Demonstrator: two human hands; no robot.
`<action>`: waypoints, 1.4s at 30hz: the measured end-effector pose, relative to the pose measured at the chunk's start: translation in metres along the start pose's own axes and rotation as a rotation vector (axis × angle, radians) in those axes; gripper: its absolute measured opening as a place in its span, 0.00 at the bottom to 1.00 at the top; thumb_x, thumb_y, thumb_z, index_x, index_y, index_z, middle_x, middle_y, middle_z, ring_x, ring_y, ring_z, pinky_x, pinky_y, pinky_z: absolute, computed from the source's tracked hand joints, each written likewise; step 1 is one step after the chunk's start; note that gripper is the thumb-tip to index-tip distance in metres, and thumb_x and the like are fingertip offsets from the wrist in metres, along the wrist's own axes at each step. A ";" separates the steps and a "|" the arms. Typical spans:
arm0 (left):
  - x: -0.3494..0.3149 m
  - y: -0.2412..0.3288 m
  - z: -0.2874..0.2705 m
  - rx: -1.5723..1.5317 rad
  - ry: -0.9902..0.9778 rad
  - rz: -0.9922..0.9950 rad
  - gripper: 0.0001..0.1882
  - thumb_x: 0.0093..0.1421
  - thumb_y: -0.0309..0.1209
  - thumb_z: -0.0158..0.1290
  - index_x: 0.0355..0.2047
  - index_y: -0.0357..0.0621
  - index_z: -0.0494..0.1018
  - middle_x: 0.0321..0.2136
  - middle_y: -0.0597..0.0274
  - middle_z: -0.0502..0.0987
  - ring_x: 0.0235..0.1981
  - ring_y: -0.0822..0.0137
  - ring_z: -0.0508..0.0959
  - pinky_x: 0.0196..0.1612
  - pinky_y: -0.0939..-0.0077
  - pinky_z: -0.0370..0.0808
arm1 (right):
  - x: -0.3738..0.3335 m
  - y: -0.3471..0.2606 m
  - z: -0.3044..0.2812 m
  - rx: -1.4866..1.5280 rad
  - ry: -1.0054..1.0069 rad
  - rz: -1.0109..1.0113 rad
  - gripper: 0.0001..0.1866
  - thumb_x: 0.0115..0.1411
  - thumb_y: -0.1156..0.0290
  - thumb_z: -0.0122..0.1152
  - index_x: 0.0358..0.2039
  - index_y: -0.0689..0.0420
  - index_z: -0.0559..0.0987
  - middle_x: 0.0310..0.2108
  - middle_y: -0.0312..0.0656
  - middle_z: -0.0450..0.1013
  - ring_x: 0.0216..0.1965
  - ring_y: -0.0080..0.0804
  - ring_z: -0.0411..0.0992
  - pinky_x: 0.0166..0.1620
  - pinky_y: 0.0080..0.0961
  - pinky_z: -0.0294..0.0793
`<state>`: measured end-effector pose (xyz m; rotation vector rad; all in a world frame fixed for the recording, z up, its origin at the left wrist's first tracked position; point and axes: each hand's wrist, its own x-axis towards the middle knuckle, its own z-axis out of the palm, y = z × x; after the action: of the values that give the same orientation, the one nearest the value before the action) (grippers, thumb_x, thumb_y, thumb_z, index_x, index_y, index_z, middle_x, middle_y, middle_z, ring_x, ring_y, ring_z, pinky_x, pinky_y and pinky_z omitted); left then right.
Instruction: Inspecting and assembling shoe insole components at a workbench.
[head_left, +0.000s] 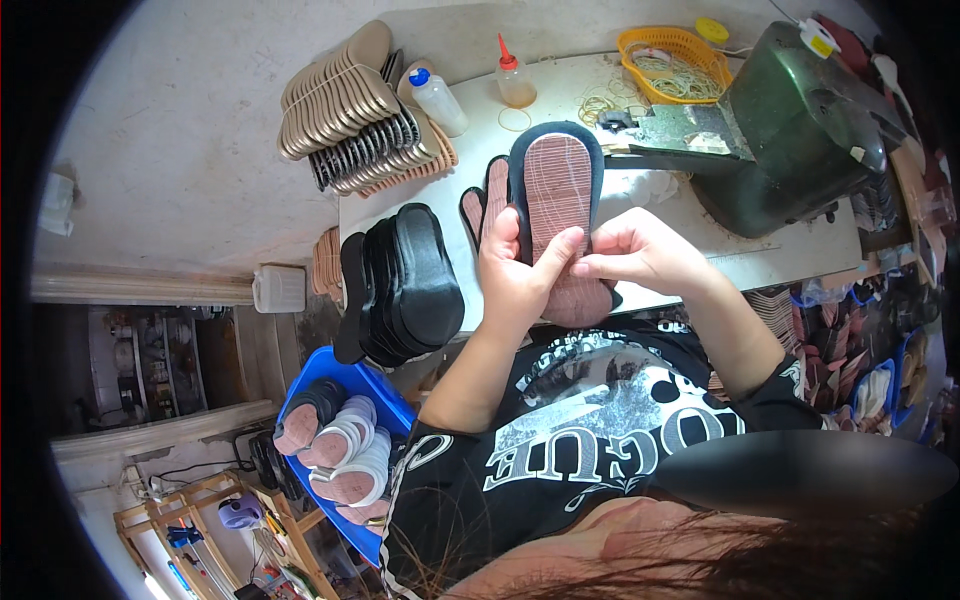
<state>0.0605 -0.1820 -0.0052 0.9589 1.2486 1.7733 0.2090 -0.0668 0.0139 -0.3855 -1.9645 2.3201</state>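
In front of my chest, over the table's near edge, is a shoe insole (560,185) with a pinkish striped face and a dark rim that stands out around it. My left hand (515,265) grips it from the left, thumb across the striped face. On the other side my right hand (645,250) pinches the edge at the narrow middle, thumb and forefinger together. Just behind lie two more insoles (496,190), partly covered by the held one. Left of my left hand stands a row of black insole pieces (425,280), packed side by side.
Bundled bronze-coloured soles (335,100) stand at the back left, near a blue-capped bottle (440,105) and a red-tipped squeeze bottle (516,85). A yellow basket (675,60) holds rubber bands. A dark green machine (800,130) fills the right. A blue crate (395,395) holds rolled insoles.
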 end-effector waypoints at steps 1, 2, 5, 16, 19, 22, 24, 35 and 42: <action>0.004 -0.002 0.000 0.096 0.009 0.026 0.17 0.53 0.27 0.61 0.41 0.37 0.69 0.35 0.60 0.78 0.33 0.75 0.77 0.38 0.82 0.74 | 0.000 0.001 -0.001 -0.155 0.063 -0.004 0.12 0.55 0.65 0.64 0.25 0.62 0.80 0.18 0.32 0.70 0.23 0.15 0.67 0.25 0.17 0.70; 0.008 0.002 -0.001 0.076 -0.011 -0.028 0.17 0.53 0.27 0.62 0.40 0.36 0.69 0.35 0.60 0.78 0.34 0.73 0.77 0.39 0.80 0.74 | 0.000 0.001 -0.002 -0.309 0.127 -0.008 0.13 0.55 0.65 0.64 0.22 0.62 0.78 0.15 0.31 0.67 0.22 0.14 0.65 0.24 0.18 0.68; 0.013 -0.002 0.004 0.377 -0.046 0.110 0.19 0.52 0.28 0.62 0.41 0.35 0.68 0.36 0.59 0.77 0.35 0.72 0.77 0.40 0.78 0.74 | -0.004 0.004 0.002 -0.396 0.224 -0.099 0.15 0.55 0.64 0.63 0.20 0.63 0.76 0.15 0.30 0.66 0.22 0.13 0.62 0.26 0.17 0.66; 0.120 -0.026 -0.011 0.225 0.091 -0.013 0.21 0.45 0.34 0.66 0.35 0.34 0.73 0.36 0.54 0.76 0.40 0.61 0.74 0.44 0.68 0.71 | -0.004 0.038 -0.003 0.182 0.237 -0.028 0.15 0.61 0.63 0.58 0.39 0.64 0.78 0.32 0.39 0.77 0.30 0.23 0.75 0.33 0.22 0.78; 0.157 -0.059 -0.016 0.581 0.107 0.030 0.25 0.40 0.42 0.68 0.33 0.35 0.75 0.38 0.50 0.73 0.45 0.54 0.69 0.49 0.62 0.67 | 0.003 0.039 -0.006 0.360 0.361 -0.048 0.15 0.61 0.63 0.58 0.39 0.63 0.78 0.31 0.38 0.77 0.29 0.23 0.75 0.32 0.22 0.78; 0.170 -0.067 -0.004 0.710 0.035 -0.025 0.25 0.39 0.47 0.67 0.31 0.39 0.78 0.40 0.47 0.72 0.47 0.50 0.67 0.49 0.60 0.66 | -0.001 0.041 -0.014 0.386 0.435 -0.037 0.15 0.60 0.63 0.58 0.39 0.63 0.78 0.30 0.39 0.77 0.28 0.24 0.75 0.30 0.21 0.77; 0.177 -0.077 -0.006 0.702 0.064 -0.008 0.24 0.39 0.47 0.67 0.30 0.40 0.79 0.39 0.47 0.73 0.47 0.50 0.67 0.49 0.60 0.66 | -0.001 0.041 -0.016 0.403 0.470 -0.023 0.15 0.60 0.63 0.58 0.39 0.64 0.78 0.30 0.40 0.77 0.28 0.24 0.75 0.30 0.20 0.77; 0.192 -0.064 0.001 0.669 0.054 -0.142 0.25 0.44 0.47 0.64 0.19 0.32 0.73 0.27 0.43 0.76 0.35 0.51 0.73 0.42 0.60 0.70 | 0.012 0.045 -0.007 0.573 0.413 -0.071 0.14 0.61 0.66 0.57 0.37 0.67 0.77 0.29 0.50 0.78 0.27 0.31 0.78 0.31 0.21 0.78; 0.205 -0.051 0.005 0.990 0.038 0.192 0.39 0.52 0.57 0.54 0.46 0.29 0.71 0.56 0.38 0.62 0.59 0.47 0.57 0.63 0.57 0.51 | 0.032 0.038 -0.014 0.686 0.518 -0.115 0.14 0.61 0.66 0.54 0.37 0.67 0.77 0.27 0.50 0.77 0.24 0.30 0.78 0.27 0.19 0.75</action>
<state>-0.0166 0.0143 -0.0210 1.6122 2.1798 1.2465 0.1857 -0.0534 -0.0293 -0.6849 -0.8768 2.3216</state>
